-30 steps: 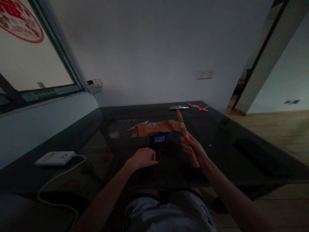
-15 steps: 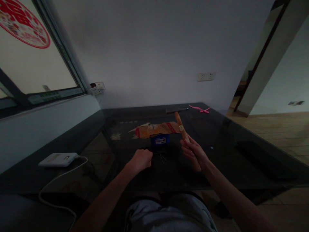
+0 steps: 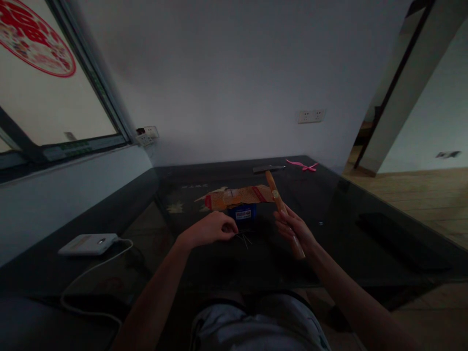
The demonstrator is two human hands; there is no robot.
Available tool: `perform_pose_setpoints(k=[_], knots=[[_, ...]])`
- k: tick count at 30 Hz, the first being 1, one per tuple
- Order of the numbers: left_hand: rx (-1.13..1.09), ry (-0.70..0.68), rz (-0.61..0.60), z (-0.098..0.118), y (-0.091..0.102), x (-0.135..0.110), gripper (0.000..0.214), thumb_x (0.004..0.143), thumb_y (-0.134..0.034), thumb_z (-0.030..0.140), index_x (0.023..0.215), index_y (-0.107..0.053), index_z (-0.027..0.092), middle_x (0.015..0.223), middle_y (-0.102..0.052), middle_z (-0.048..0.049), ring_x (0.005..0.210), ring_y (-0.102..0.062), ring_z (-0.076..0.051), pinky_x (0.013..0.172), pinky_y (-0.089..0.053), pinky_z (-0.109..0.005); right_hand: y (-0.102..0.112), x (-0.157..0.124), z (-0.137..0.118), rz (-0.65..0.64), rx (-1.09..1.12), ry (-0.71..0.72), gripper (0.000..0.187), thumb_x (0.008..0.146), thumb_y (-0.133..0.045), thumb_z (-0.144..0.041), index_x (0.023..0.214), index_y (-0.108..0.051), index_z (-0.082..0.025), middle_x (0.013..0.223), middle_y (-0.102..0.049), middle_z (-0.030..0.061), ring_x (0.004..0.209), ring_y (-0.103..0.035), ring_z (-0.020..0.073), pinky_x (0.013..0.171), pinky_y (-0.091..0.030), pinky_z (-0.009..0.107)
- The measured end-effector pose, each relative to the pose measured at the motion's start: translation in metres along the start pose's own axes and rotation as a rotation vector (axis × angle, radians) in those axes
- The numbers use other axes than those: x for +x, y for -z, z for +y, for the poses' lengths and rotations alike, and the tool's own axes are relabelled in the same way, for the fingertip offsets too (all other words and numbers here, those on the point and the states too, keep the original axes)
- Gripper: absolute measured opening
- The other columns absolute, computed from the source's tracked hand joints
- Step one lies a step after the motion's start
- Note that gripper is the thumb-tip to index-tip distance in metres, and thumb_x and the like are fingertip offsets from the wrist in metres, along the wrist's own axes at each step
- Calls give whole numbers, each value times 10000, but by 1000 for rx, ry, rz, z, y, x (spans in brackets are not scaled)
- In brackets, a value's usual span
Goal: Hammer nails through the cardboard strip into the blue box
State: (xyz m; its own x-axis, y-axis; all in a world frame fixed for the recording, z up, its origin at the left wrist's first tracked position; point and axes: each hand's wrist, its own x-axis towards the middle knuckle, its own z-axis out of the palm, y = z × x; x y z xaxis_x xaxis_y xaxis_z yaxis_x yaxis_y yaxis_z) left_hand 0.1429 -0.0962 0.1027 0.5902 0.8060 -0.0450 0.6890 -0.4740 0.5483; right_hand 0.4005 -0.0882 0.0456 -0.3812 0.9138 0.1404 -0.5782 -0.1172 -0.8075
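Right of centre in the frame, the right hand [image 3: 294, 228] is wrapped tight around the lower handle of a hammer [image 3: 277, 195]. The low grip lets the head stand up and away from the body, above the far end of the table [image 3: 329, 204]. At centre, the left hand [image 3: 210, 229] hovers low with its fingers curled and the tips pinched beside loose nails [image 3: 244, 238]. Whether it has one is too dark to tell. Just above, a board [image 3: 237, 196] lies across a blue box [image 3: 243, 213], which keeps it off the glass.
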Motion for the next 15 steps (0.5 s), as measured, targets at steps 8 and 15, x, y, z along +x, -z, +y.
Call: perform_pose_setpoints(k=[8, 15], knots=[[-233, -124, 473, -14, 19, 40, 167, 721, -615, 291, 804, -614, 146, 803, -674, -41, 741, -630, -136, 712, -495, -241, 4, 1, 3, -34, 2, 15, 192, 801, -594, -253, 940, -462, -242, 583, -341, -99, 355, -152, 23, 298, -131, 139], [-286, -93, 834, -50, 22, 95, 144, 740, -567, 267, 801, -583, 138, 810, -667, -55, 761, -634, -136, 731, -503, -252, 4, 1, 4, -34, 18, 5, 226, 798, -606, -240, 984, -478, -243, 592, -361, -99, 351, -175, 13, 291, -149, 125]])
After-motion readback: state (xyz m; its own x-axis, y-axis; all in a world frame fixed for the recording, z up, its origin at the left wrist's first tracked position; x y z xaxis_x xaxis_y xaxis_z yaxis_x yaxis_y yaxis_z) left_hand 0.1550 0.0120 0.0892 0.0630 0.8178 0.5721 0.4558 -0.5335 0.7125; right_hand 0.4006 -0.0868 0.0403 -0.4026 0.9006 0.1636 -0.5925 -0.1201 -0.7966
